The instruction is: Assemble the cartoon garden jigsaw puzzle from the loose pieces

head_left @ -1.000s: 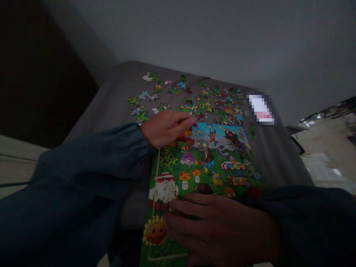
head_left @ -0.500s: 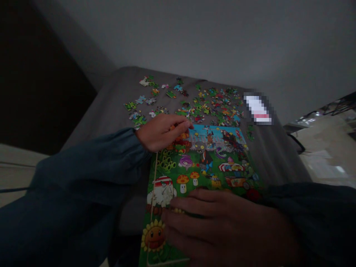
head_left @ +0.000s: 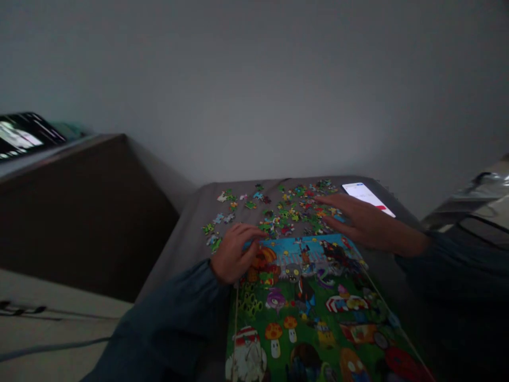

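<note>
A puzzle board [head_left: 286,297] printed with cartoon plants and zombies lies in front of me, its lower edge cut off by the frame. My left hand [head_left: 237,253] rests at the board's far left corner, fingers bent loosely over the edge and nothing visible in them. Over the right side of the loose puzzle pieces [head_left: 294,214] reaches my right hand [head_left: 358,223], fingers stretched out and apart. Whether its fingertips touch any piece I cannot tell. The pieces are scattered across the grey cloth beyond the board.
A lit phone [head_left: 368,198] lies on the grey cloth [head_left: 175,260] at the far right. To the left stands a dark cabinet [head_left: 87,212] with another screen device [head_left: 24,135] on top. A pale wall [head_left: 254,95] rises behind.
My right hand has lifted from the lower part of the board and moved forward over the loose pieces. My left hand stays at the board's corner. The camera has tilted up.
</note>
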Motion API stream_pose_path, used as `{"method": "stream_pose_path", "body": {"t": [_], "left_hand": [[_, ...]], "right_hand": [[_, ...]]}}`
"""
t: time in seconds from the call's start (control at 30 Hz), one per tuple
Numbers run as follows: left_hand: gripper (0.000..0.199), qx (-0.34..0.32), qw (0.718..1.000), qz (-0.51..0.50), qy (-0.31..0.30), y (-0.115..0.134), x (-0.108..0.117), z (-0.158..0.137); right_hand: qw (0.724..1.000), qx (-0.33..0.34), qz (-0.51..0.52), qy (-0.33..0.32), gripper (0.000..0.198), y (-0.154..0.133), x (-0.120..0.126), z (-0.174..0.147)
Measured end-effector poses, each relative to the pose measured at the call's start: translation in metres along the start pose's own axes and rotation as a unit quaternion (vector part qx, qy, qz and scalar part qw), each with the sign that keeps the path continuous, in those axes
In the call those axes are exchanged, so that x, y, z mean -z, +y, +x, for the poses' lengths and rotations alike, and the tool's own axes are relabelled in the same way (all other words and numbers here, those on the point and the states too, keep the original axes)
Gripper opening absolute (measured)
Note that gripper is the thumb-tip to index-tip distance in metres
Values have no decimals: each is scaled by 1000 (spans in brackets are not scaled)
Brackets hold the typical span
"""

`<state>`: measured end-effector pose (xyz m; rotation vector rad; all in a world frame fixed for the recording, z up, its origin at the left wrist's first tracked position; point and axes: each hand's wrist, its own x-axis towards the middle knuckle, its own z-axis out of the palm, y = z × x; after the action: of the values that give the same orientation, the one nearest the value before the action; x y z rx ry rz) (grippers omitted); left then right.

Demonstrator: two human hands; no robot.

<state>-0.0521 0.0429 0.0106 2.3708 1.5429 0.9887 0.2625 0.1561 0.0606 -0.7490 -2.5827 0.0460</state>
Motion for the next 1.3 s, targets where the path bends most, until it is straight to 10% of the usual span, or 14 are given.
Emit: {"method": "stream_pose_path", "body": {"t": [0.33, 1.3], "left_hand": [[28, 69, 994, 88, 17, -38, 0, 0], [45, 138, 982, 128, -24, -77, 21, -6]], "right_hand": [[998, -68, 16, 10, 49, 56, -82, -44], [994, -92, 11, -51, 45, 49, -77, -45]]}}
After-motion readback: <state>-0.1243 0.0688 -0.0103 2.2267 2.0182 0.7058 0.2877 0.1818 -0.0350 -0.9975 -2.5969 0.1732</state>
